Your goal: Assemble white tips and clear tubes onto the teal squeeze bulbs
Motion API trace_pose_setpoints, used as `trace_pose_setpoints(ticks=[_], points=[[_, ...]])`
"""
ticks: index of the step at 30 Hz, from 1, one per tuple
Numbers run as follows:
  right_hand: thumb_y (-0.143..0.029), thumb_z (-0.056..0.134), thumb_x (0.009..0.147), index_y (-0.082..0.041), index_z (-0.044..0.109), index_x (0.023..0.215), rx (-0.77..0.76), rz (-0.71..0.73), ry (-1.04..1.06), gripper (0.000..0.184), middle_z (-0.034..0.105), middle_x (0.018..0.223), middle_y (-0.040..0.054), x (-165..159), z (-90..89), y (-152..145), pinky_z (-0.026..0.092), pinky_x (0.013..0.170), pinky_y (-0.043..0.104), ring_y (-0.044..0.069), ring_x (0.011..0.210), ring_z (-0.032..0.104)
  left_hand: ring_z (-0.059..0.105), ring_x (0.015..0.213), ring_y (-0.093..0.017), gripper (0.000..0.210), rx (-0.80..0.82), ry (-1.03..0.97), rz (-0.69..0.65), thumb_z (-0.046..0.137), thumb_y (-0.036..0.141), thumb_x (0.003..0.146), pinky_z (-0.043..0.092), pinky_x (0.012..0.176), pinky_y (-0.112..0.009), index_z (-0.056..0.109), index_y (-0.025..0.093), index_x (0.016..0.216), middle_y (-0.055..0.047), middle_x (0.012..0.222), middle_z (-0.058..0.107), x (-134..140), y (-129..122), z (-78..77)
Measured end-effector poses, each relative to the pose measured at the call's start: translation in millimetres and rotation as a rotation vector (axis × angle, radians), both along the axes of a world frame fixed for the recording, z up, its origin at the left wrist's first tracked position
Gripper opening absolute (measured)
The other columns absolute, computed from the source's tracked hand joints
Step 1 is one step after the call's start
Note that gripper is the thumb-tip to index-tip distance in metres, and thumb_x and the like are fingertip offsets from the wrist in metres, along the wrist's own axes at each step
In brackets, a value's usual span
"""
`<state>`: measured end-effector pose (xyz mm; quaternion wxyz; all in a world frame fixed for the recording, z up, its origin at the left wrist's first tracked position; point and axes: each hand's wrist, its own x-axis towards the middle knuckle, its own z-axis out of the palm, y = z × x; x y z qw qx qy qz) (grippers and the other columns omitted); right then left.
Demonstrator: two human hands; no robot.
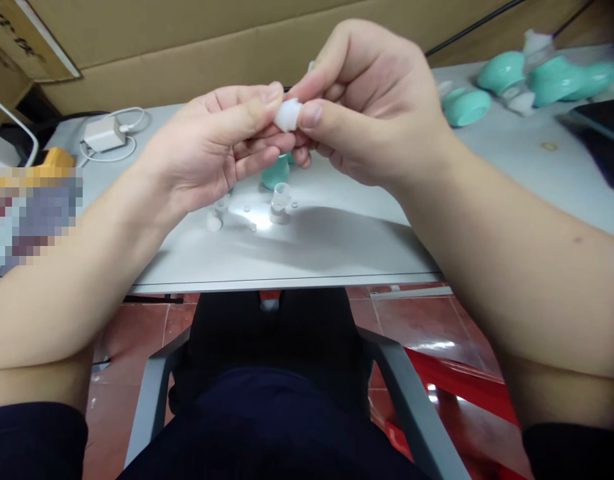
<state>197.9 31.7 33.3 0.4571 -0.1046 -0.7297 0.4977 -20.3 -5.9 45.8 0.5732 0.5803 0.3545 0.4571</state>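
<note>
Raised above the table, a small white plastic piece is pinched between my two hands; its exact kind I cannot make out. My left hand grips it from the left with thumb and fingers. From the right, my right hand holds it between thumb and forefinger. Below the hands stands a clear plastic cup-shaped part, with tiny rings lying beside it. A mint-green rounded part shows partly behind my fingers. Near my left wrist lies a white round piece.
Several mint-green bulb-shaped parts with white pieces lie at the back right, near a dark flat object. A white charger with a cable sits at the back left, near a yellow object. Cardboard stands behind the table.
</note>
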Motion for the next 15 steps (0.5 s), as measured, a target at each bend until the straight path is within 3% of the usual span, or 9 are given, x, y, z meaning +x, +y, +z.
trace_pose_setpoints(ticks=[2, 6, 8, 12, 15], points=[[-0.029, 0.088, 0.097, -0.021, 0.068, 0.1, 0.049, 0.0, 0.019, 0.022, 0.077, 0.095, 0.0004, 0, 1.0, -2, 0.057, 0.069, 0.031, 0.014, 0.078, 0.071, 0.084, 0.103, -0.016, 0.018, -0.034, -0.019, -0.009, 0.082, 0.03, 0.11, 0.067, 0.095, -0.019, 0.085, 0.017, 0.097, -0.006, 0.101, 0.083, 1, -3, 2.4], [-0.046, 0.097, 0.093, -0.022, 0.064, 0.096, 0.097, -0.025, 0.021, 0.041, 0.077, 0.094, 0.001, -1, 2.1, -5, 0.055, 0.069, 0.03, 0.014, 0.079, 0.071, 0.083, 0.1, -0.015, 0.023, -0.056, -0.051, -0.015, 0.078, 0.029, 0.114, 0.068, 0.1, -0.025, 0.087, 0.018, 0.096, -0.005, 0.097, 0.082, 3, -8, 4.7], [-0.05, 0.1, 0.089, -0.023, 0.062, 0.094, 0.085, -0.051, -0.01, 0.047, 0.077, 0.093, 0.0002, -2, 1.6, -3, 0.056, 0.069, 0.03, 0.014, 0.079, 0.071, 0.083, 0.102, -0.018, 0.021, -0.053, -0.059, -0.04, 0.084, 0.032, 0.11, 0.069, 0.102, -0.029, 0.087, 0.019, 0.094, -0.005, 0.096, 0.082, 3, -6, 3.0], [-0.038, 0.101, 0.088, -0.022, 0.065, 0.094, 0.039, -0.043, 0.016, 0.04, 0.08, 0.093, 0.0008, -3, -1.1, 0, 0.058, 0.068, 0.032, 0.015, 0.075, 0.072, 0.084, 0.114, -0.025, 0.019, -0.029, -0.036, -0.062, 0.088, 0.037, 0.106, 0.067, 0.116, -0.038, 0.088, 0.019, 0.099, -0.008, 0.104, 0.083, -3, 1, -1.2], [-0.033, 0.1, 0.089, -0.019, 0.07, 0.095, 0.01, -0.019, 0.104, 0.035, 0.081, 0.091, 0.0027, -5, -1.6, -1, 0.058, 0.065, 0.033, 0.015, 0.07, 0.072, 0.084, 0.117, -0.026, 0.02, 0.012, 0.015, 0.016, 0.087, 0.039, 0.106, 0.066, 0.119, -0.039, 0.088, 0.021, 0.098, -0.009, 0.107, 0.083, -4, 3, -0.8]])
